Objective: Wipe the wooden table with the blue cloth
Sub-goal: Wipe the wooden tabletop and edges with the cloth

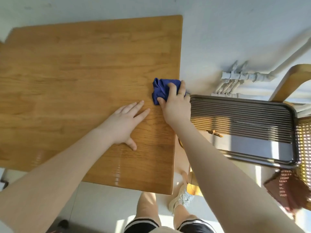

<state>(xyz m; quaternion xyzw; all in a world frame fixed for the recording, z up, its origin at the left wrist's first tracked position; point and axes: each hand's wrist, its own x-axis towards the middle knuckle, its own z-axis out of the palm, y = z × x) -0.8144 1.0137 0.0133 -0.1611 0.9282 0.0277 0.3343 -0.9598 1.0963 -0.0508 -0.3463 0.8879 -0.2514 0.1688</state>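
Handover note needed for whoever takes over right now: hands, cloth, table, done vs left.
Right hand: pressing the bunched blue cloth onto the table, at its right edge.
Left hand: flat on the table, open, holding nothing, close beside the right hand.
Rectangular wooden table: nothing else on it.
Done: cannot tell how much is already wiped.
Left: judged safest to wipe the whole top, working leftward from the cloth.

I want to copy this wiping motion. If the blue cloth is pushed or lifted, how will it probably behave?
The blue cloth looks bunched and creased under the right hand, so it is probably floppy and light. It will likely fold further rather than slide flat.
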